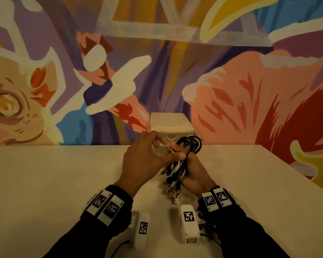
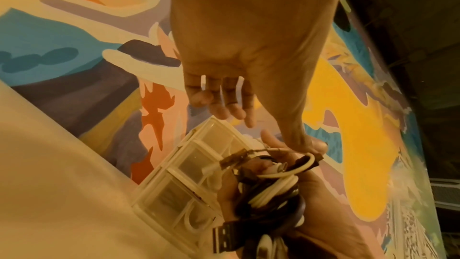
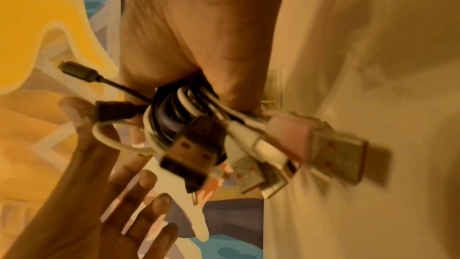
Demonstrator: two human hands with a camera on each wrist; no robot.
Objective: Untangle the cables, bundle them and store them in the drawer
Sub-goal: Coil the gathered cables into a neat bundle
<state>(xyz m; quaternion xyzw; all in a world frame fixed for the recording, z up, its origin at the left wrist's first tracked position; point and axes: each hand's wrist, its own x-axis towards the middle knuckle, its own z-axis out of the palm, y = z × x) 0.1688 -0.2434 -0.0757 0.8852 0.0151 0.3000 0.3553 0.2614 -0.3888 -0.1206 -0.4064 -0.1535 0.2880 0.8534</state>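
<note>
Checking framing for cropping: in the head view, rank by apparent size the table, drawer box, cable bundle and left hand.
1. table
2. left hand
3. drawer box and cable bundle: alike, unranked.

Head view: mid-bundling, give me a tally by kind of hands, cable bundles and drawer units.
Hands: 2, left hand and right hand
Cable bundles: 1, the cable bundle, gripped by the right hand and pinched by the left
Drawer units: 1, the drawer unit
Total: 4
</note>
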